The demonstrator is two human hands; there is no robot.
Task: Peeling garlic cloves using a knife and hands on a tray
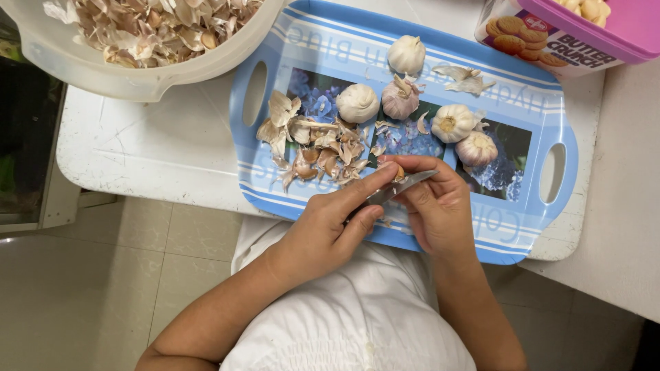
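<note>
Peeling step: left hand (320,230) grips knife (399,188), right hand (436,206) pinches garlic clove (397,170); next, lift skin carefully.

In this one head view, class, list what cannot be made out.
- Garlic clove: mostly hidden by the right hand fingers.
- Knife handle: covered by the left hand.
- Bowl of garlic skins: cut off by the top edge.
- Pink-lidded biscuit tub: cut off at the top-right corner.
</note>
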